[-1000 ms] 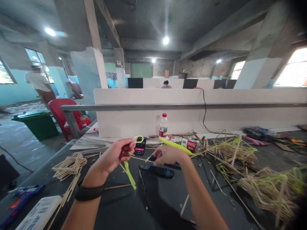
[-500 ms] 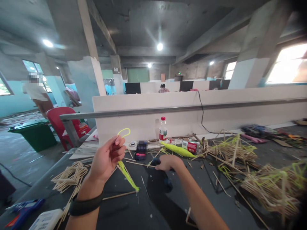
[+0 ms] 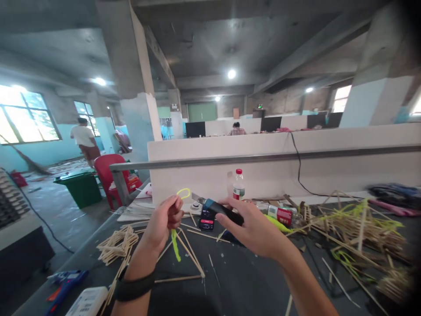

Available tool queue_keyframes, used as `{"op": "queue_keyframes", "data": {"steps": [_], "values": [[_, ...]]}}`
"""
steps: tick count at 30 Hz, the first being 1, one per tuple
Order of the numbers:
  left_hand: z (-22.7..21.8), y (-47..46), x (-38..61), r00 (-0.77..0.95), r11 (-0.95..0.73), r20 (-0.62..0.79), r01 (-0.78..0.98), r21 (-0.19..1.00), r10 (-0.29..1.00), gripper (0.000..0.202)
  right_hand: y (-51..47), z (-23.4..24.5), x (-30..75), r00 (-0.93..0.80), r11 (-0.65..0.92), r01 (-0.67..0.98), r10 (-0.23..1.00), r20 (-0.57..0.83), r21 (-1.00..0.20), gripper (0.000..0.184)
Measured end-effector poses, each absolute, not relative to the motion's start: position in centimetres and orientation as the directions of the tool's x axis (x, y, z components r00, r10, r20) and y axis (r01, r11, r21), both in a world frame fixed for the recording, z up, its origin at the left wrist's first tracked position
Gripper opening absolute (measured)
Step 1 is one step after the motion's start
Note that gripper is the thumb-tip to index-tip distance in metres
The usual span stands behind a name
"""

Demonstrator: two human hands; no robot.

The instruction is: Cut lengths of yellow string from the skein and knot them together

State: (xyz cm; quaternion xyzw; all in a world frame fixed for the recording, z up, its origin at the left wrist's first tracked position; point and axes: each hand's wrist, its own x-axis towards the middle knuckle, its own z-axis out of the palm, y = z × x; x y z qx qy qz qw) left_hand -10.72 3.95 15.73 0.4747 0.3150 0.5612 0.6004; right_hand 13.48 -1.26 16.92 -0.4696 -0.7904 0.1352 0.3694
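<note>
My left hand (image 3: 169, 219) pinches a bundle of neon yellow string (image 3: 176, 245). A small loop stands up above the fingertips, and the loose strands hang below. My right hand (image 3: 253, 221) grips a utility knife (image 3: 219, 208) with a dark blue and black handle. Its bare blade points left and up, close to the yellow loop; I cannot tell whether they touch. Beneath my left hand, thin wooden sticks (image 3: 190, 252) form a triangular frame on the dark table. A phone (image 3: 206, 219) with a lit screen lies behind the knife.
A stick pile (image 3: 118, 243), a blue glue gun (image 3: 67, 281) and a white box (image 3: 87, 303) lie at left. Behind stands a red-capped bottle (image 3: 239, 186). Tangled sticks with yellow string (image 3: 358, 219) cover the right. A person (image 3: 83, 138) stands far left, beyond a red chair (image 3: 110, 173).
My right hand has lifted the utility knife off the table and brought it left, up to the string loop. The view has turned slightly left. My left hand still holds the string.
</note>
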Motion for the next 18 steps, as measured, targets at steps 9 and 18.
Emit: {"op": "queue_keyframes", "data": {"steps": [9,18], "values": [[15.0,4.4,-10.5,0.204,-0.095,0.156,-0.28,0.955,0.966,0.035,-1.8,16.9,14.5,-0.258,0.49,0.733,0.842,0.473,-0.472,0.044],[14.8,4.3,-9.7,0.262,-0.063,0.126,-0.236,0.97,0.957,0.037,-2.2,17.3,15.1,-0.256,0.494,0.783,0.81,0.528,-0.378,0.04]]}}
